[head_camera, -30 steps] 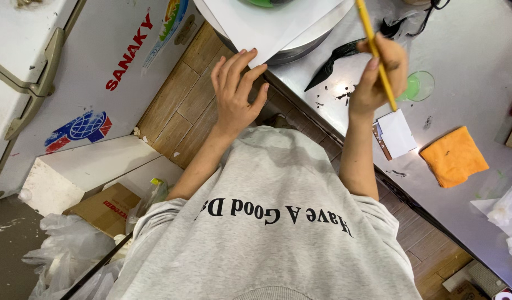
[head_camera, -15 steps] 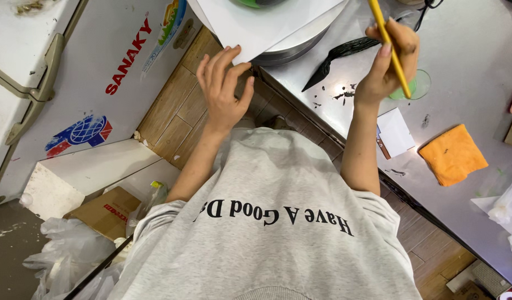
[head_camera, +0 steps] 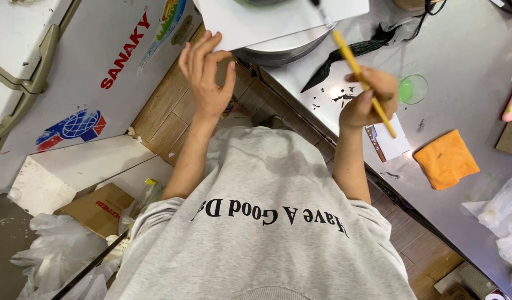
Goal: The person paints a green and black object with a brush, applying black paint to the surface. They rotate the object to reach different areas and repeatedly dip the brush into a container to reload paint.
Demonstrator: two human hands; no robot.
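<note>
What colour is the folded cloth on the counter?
Orange; the cloth lies flat on the steel counter, clearest in the head view.

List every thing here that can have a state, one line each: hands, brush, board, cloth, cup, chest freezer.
left hand: open, fingers at the white board's corner
right hand: shut on the yellow brush
yellow brush: held tilted, tip up over the board
white board: flat on the round stand
orange cloth: lying crumpled on the steel table
green cup: upright
chest freezer: lid closed

Right hand [head_camera: 366, 94] pinches a yellow brush [head_camera: 356, 69]; left hand [head_camera: 207, 75] touches the white board [head_camera: 256, 25].
</note>
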